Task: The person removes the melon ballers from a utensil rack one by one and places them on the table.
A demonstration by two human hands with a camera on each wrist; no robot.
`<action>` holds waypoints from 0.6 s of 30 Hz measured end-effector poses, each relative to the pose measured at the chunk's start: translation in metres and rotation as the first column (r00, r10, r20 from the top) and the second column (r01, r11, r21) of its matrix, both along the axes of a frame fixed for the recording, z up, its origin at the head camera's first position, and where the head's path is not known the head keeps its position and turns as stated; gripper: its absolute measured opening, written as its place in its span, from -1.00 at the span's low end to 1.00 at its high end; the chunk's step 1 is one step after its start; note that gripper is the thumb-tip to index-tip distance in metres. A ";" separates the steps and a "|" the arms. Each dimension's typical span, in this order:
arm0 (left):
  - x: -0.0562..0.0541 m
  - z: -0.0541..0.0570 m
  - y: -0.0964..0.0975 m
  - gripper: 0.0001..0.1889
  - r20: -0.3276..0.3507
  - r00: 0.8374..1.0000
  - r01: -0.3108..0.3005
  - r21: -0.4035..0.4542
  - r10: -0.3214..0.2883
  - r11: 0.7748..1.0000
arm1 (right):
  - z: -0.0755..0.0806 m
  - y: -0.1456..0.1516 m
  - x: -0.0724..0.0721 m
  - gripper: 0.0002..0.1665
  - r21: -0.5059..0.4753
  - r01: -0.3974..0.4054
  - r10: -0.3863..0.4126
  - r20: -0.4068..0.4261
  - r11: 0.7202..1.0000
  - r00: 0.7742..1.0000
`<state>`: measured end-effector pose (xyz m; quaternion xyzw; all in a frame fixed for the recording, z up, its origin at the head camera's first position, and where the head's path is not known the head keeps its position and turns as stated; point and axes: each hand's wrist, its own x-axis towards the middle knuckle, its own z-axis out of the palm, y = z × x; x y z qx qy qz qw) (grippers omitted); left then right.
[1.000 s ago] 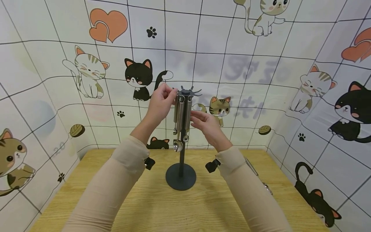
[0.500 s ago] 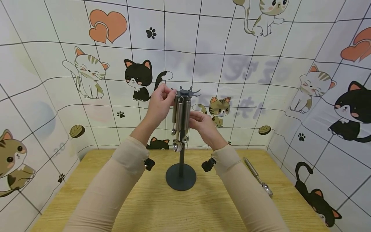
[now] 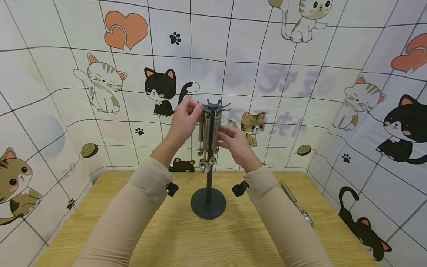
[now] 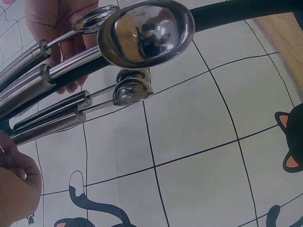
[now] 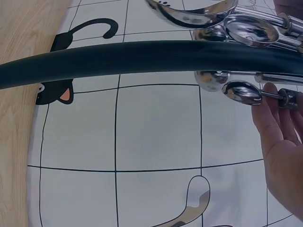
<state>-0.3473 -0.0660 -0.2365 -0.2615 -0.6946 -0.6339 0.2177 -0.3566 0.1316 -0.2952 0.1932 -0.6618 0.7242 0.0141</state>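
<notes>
A dark stand [image 3: 208,209] with a round base and a crown of hooks carries several hanging metal scoops [image 3: 207,133], bowls down. My left hand [image 3: 184,118] pinches the top of a scoop handle at the left hooks, thumb against forefinger. In the left wrist view, two small scoops [image 4: 131,92] run from that hand, beside a larger oval scoop [image 4: 147,33]. From the right, my right hand [image 3: 237,145] reaches to the hanging scoops with fingers extended. In the right wrist view, its fingertips are right at the neck of a small scoop [image 5: 242,92].
One more metal scoop [image 3: 291,194] lies on the wooden table [image 3: 213,244] beyond my right forearm. Behind and on both sides, a white cloth [image 3: 213,44] printed with cats and a grid encloses the table.
My right hand has shifted a little left, closer to the scoops, and its sleeve now uncovers the scoop on the table. The left hand stays at the hooks.
</notes>
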 end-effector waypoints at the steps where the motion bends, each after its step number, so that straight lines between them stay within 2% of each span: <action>1: 0.000 0.000 0.000 -0.75 -0.001 1.000 -0.001 0.001 0.001 1.000 | 0.001 0.000 0.000 -0.57 0.000 0.004 -0.004 0.001 1.000 1.000; 7: 0.000 0.000 0.000 -0.75 0.005 1.000 0.009 0.010 -0.009 1.000 | 0.006 0.000 0.000 -0.56 -0.009 0.017 -0.017 0.007 1.000 1.000; 14: -0.001 0.001 0.000 -0.78 0.019 1.000 0.021 0.000 -0.021 1.000 | -0.001 0.003 0.000 -0.57 -0.038 0.014 -0.011 0.062 0.999 0.998; 18: 0.001 0.002 -0.002 -0.79 0.020 1.000 0.017 -0.012 -0.017 1.000 | -0.005 0.007 0.001 -0.54 -0.018 0.032 -0.030 0.086 0.999 0.996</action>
